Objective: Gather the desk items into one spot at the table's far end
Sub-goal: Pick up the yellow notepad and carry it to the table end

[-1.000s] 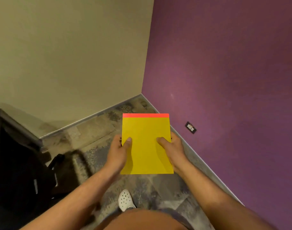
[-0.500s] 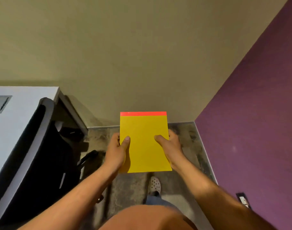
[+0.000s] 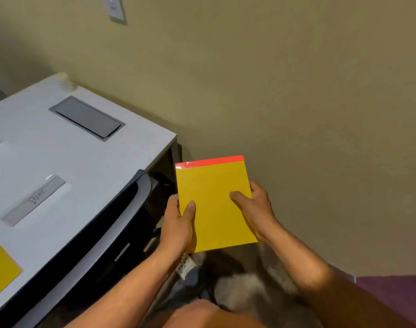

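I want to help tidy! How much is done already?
Nothing looks gathered yet. Both hands, left hand and right hand, hold a yellow notepad beside the white table. Another yellow sheet and a labelled strip lie apart, waiting.

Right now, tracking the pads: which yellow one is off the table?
The red-edged pad, held by both hands; the other lies on the table.

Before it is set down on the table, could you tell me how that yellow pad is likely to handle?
The yellow pad looks fairly stiff: held flat between the left hand and right hand, it shows no sag. Probably light. Its smooth cover may slide on the table.
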Tool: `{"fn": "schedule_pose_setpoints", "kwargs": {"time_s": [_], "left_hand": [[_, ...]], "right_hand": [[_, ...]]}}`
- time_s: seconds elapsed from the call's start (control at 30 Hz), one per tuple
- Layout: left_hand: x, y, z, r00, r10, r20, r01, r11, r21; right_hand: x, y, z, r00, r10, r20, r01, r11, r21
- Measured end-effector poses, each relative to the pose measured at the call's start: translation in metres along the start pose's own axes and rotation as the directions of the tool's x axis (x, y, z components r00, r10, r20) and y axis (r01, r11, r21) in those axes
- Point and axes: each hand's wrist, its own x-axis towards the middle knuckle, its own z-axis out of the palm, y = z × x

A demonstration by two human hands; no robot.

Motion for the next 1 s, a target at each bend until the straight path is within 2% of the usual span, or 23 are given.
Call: {"fn": "schedule_pose_setpoints", "kwargs": {"time_s": [0.2, 0.5, 0.73, 0.87, 1.0], "left_hand": [[0.087, 0.046, -0.011, 0.989, -0.012, -0.150, -0.009, 0.990, -0.140], [0.179, 0.105, -0.071, 0.940, -0.045, -0.339, -0.016, 0.985, -0.174], [0.248, 0.083, -0.126, 0.868, -0.194, -0.456, 0.114, 0.974, -0.197], [0.290, 0.057, -0.146, 0.787, -0.307, -0.536, 0.248, 0.952, -0.182], [0.335, 0.029, -0.152, 0.703, -0.407, -0.583, 0.344, 0.912, -0.222]], "right_hand": [[0.096, -0.069, 0.045, 0.995, -0.067, 0.077, 0.072, 0.996, -0.061], [0.201, -0.148, 0.132, 0.947, -0.134, 0.292, 0.168, 0.981, -0.095], [0.281, -0.149, 0.218, 0.877, -0.117, 0.466, 0.253, 0.937, -0.241], [0.331, -0.133, 0.264, 0.846, -0.080, 0.527, 0.302, 0.887, -0.350], [0.380, -0.109, 0.305, 0.844, -0.020, 0.535, 0.305, 0.839, -0.450]]}}
